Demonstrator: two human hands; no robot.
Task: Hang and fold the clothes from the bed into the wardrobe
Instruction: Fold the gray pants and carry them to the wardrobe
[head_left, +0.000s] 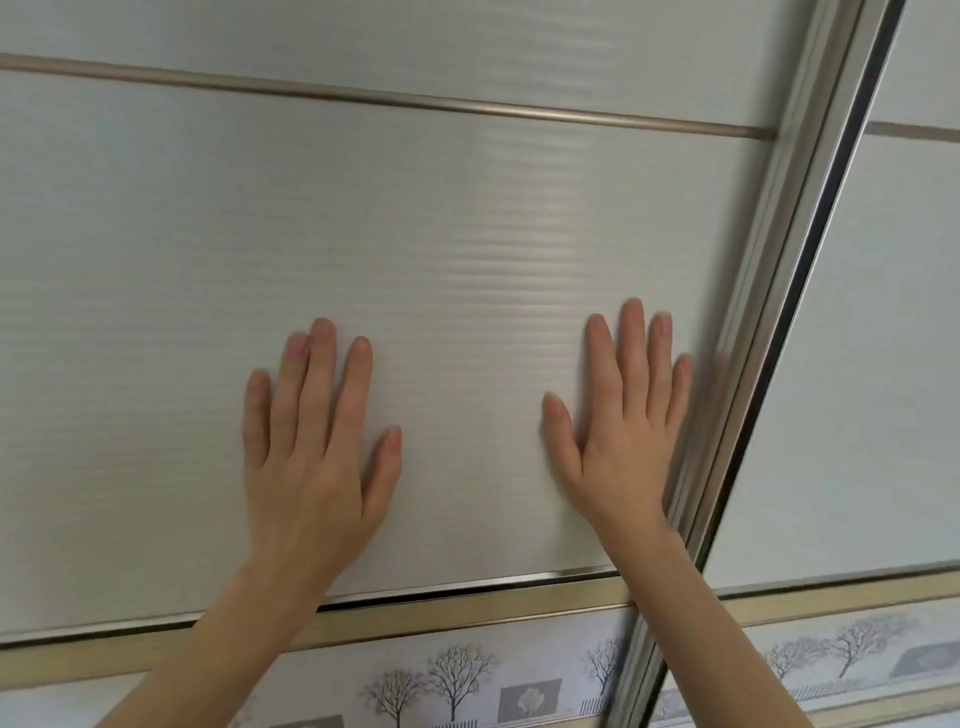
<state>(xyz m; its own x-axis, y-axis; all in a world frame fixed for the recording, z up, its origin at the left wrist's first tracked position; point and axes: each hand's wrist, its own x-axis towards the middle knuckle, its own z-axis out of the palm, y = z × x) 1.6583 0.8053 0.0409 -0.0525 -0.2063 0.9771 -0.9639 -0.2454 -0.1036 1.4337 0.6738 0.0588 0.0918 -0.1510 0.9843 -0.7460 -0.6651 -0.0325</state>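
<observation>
A: Status? Where are the hands?

B: Both flat on the wardrobe door (415, 249). Left hand (317, 441) mid-panel, fingers straight and spread. Right hand (623, 431) same, palm on the panel, little finger just beside the metal frame edge (779, 291). Neither hand holds anything.

A: Clothes?

B: Not in view. No bed or hangers either. Door fills the shot, second door (883, 364) to the right behind the frame.

A: Risks?

B: Looks like a slide-open push w/ palms only. Panel surface looks smooth, so palms could slip and the door won't budge. Right fingers sit close to the frame overlap, so a pinch is possible if the door runs past the other one. A hard shove might bang the door at the end of the track, my guess.

A: Any text, brand?

B: None readable. Only a band of printed trees (457, 675) on the strip near the bottom.
</observation>
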